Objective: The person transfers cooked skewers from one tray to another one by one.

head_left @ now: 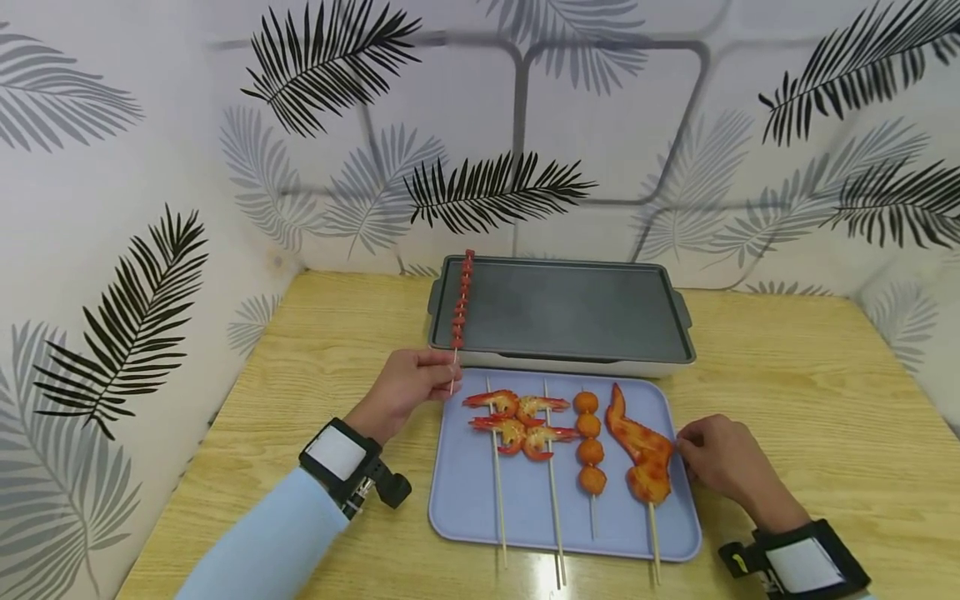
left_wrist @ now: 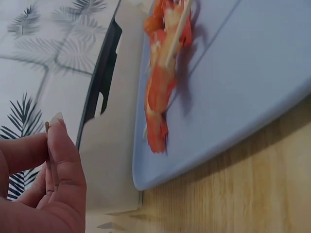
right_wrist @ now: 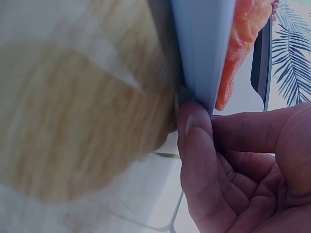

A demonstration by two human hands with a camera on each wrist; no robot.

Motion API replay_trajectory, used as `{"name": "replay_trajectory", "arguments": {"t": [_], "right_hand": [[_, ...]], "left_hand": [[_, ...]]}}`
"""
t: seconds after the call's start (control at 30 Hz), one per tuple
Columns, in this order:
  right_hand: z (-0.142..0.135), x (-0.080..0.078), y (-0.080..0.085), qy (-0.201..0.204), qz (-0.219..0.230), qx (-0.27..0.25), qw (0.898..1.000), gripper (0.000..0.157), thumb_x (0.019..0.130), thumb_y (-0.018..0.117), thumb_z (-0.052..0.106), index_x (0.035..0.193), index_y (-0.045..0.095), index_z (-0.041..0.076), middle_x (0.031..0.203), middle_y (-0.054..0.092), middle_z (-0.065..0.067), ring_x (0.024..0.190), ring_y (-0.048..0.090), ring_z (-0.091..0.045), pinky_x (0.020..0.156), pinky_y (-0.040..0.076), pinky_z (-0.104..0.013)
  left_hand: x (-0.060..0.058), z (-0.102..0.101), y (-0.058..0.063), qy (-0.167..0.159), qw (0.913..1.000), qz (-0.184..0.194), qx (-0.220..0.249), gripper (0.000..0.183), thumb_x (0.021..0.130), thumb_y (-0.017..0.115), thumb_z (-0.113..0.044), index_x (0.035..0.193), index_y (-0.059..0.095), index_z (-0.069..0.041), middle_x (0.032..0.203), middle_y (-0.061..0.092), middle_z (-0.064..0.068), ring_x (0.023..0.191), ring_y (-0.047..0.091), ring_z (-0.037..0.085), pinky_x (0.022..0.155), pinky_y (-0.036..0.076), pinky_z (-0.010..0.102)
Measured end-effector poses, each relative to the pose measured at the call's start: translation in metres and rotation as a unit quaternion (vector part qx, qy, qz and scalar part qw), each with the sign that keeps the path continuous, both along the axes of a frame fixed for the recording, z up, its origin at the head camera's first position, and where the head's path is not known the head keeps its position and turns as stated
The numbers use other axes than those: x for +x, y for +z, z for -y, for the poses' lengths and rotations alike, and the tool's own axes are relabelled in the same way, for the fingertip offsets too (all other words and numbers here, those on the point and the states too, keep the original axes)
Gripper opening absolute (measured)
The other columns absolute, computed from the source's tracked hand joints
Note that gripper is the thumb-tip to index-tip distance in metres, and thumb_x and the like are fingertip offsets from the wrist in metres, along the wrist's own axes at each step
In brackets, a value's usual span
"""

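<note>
My left hand (head_left: 411,382) pinches the stick end of a thin skewer (head_left: 462,304) threaded with small red pieces. The skewer lies over the left side of a dark flat griddle (head_left: 570,308). In the left wrist view, the thumb and finger (left_wrist: 65,155) meet on the stick's end. My right hand (head_left: 723,458) grips the right rim of a pale blue tray (head_left: 465,500). The right wrist view shows fingertips (right_wrist: 194,126) under the tray's edge. On the tray are two shrimp skewers (head_left: 501,429), a skewer of orange balls (head_left: 590,452) and a skewered chicken wing (head_left: 641,446).
The griddle stands behind the tray, against a wall covering (head_left: 480,108) printed with leaves. Tray and griddle share a light wooden table (head_left: 345,308). Several stick ends jut past the tray's front rim. Each wrist wears a strapped camera (head_left: 341,458).
</note>
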State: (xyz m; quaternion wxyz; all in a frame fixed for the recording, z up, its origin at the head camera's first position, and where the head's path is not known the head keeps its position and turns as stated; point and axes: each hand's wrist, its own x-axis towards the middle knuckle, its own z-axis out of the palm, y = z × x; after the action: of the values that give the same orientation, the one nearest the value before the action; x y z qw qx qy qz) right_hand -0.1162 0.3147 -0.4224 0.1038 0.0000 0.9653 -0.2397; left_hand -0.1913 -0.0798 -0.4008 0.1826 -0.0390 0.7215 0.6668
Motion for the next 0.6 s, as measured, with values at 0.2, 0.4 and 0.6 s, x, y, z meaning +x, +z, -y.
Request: {"name": "replay_trajectory", "arguments": {"t": [0.2,0.4,0.6], "right_hand": [[-0.002,0.000,-0.001,0.000,0.001,-0.007,1.000,0.016,0.091,0.062,0.006,0.092,0.072,-0.006,0.065,0.061,-0.001,0.056,0.057,-0.013,0.051,0.049,-0.029],[-0.003,-0.001,-0.002,-0.001,-0.001,-0.006,1.000,0.016,0.091,0.062,0.007,0.091,0.072,-0.005,0.065,0.061,-0.001,0.056,0.057,-0.013,0.051,0.049,-0.029],[-0.003,-0.001,-0.003,0.003,-0.002,-0.011,1.000,0.016,0.091,0.062,0.007,0.091,0.072,-0.006,0.065,0.062,0.000,0.055,0.058,-0.013,0.051,0.049,-0.029]], "left_hand": [[0.023,-0.001,-0.001,-0.003,1.0000,0.001,0.004,0.019,0.095,0.061,-0.003,0.111,0.063,0.008,0.104,0.069,0.021,0.080,0.069,0.014,0.074,0.058,0.026],[0.057,0.002,0.001,-0.029,0.9993,0.011,0.022,0.023,0.096,0.058,0.000,0.114,0.058,0.013,0.099,0.070,0.018,0.077,0.070,0.013,0.071,0.058,0.026],[0.084,0.010,0.011,-0.054,0.9978,0.035,0.019,0.023,0.097,0.057,-0.002,0.115,0.056,0.013,0.101,0.071,0.018,0.082,0.071,0.016,0.074,0.058,0.029]]}}
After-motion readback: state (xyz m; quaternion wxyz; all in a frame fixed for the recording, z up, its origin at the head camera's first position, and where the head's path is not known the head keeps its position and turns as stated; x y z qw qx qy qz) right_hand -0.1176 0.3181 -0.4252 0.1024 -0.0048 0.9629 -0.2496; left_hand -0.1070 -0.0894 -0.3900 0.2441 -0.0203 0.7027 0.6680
